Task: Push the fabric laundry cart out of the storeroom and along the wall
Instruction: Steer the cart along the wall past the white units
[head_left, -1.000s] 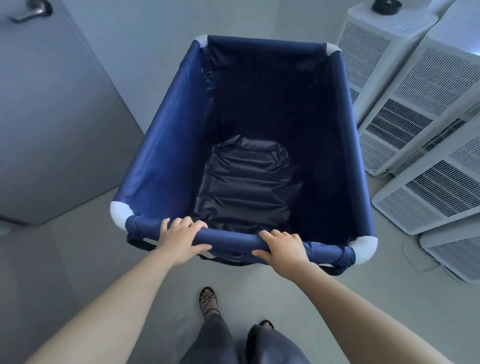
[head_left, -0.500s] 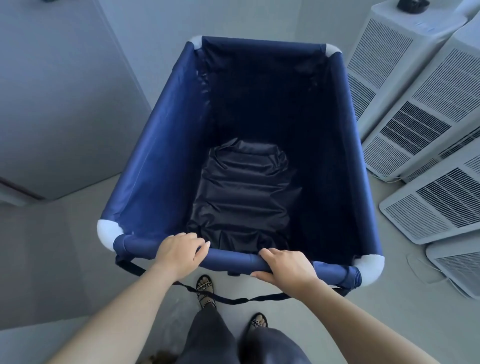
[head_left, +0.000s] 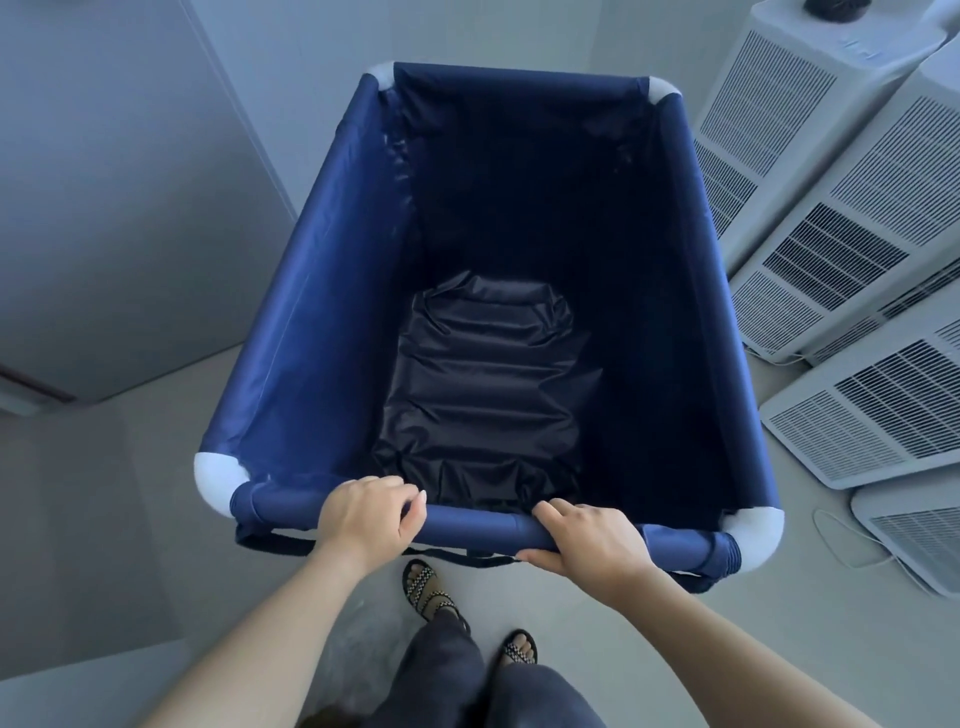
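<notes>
Navy fabric laundry cart (head_left: 311, 332), white corners, both hands (head_left: 370, 519) (head_left: 592, 540) wrapped around its near rail (head_left: 472, 527).

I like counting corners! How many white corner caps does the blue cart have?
4 white rounded corner caps on the navy fabric laundry cart: far-left, far-right, near-left, near-right.

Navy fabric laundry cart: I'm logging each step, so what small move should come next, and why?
Probably push straight ahead: both the left hand and right hand grip the navy fabric laundry cart by its near rail, with white slatted units close on its right.
</notes>
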